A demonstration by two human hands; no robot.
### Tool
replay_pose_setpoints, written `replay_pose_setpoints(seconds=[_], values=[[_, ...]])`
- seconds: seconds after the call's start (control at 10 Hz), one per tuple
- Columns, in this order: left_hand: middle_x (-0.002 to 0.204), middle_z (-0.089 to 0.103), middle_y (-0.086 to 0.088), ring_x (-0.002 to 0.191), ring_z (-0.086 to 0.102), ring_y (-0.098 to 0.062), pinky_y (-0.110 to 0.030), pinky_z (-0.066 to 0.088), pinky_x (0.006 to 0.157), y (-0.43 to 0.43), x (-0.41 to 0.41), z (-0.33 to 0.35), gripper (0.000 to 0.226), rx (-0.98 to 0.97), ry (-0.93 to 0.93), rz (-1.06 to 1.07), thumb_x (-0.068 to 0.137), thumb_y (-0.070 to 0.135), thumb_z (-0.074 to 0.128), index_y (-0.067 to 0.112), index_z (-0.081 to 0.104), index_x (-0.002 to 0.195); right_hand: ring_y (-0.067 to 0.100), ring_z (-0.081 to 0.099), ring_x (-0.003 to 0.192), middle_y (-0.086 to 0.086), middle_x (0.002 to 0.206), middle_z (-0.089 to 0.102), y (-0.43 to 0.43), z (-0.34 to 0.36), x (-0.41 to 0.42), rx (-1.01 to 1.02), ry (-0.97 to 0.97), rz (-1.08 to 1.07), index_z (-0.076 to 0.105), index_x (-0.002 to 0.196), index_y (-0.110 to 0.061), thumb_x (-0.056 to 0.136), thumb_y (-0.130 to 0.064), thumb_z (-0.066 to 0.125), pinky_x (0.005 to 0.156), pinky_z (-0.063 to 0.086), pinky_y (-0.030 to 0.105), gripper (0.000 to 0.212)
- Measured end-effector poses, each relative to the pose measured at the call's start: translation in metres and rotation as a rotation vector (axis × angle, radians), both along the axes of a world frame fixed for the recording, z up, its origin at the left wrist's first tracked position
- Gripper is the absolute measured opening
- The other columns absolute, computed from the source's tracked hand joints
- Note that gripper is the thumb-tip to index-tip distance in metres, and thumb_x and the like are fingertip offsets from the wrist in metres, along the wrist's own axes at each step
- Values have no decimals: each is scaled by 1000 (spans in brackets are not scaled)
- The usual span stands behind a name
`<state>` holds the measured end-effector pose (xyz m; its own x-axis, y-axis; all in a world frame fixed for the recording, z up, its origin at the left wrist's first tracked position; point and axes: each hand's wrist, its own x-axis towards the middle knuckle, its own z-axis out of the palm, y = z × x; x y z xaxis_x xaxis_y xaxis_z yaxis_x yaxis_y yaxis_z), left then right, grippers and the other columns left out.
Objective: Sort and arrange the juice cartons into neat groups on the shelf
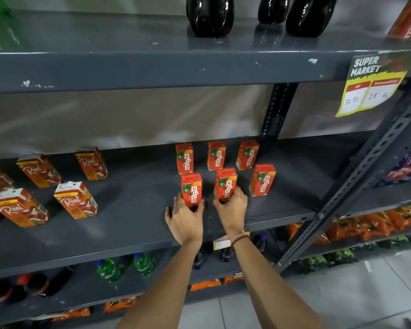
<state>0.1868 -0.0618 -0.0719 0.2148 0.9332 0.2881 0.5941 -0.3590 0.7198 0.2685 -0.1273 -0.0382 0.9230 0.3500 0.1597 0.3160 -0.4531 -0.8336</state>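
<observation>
Here each hand's fingers clasp one upright Maaza carton low at its base.

Maaza cartons in two rows on shelf, Real cartons left

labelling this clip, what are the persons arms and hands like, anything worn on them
Both forearms are bare, with no sleeves in view and no gloves. The left hand carries nothing that shows. The right hand has a thin reddish-brown band of a few strands round the wrist. No rings or watch can be made out.
</observation>
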Motion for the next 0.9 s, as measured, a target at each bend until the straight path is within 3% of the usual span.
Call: replay_pose_setpoints(seconds=[0.5,0.7,0.8,0.9], values=[[106,69,-8,100,64,-22,-37,26,108,3,1,-4,60,-21,82,-5,77,57,61,9,58,114,30,49,112,18,117,58,-2,6,-9,-49,-3,-11,47,118,0,73,-17,75,98,42,38,56],[118,64,-14,118,53,-26,-40,30,108,0,-9,10,63,-75,38,-100,71,41,77,4,56,118,31,46,117,19,121,53,-12,8,-18,-22,43,-10,43,125,1,76,-18,74,98,38,34,62],[111,66,-16,107,59,-31,-44,45,95,-1,-30,17,53,-59,-24,-196,71,31,79,3,59,112,32,45,118,20,122,51,-22,3,-33,26,4,-36,43,127,2,82,-16,68,98,36,32,55],[109,67,-17,102,61,-32,-40,48,87,-1,-56,31,44,-112,-17,-249,80,22,71,4,59,119,32,46,117,19,121,52,-27,10,-52,66,-8,-68,46,125,2,85,-20,64,95,35,30,49]])
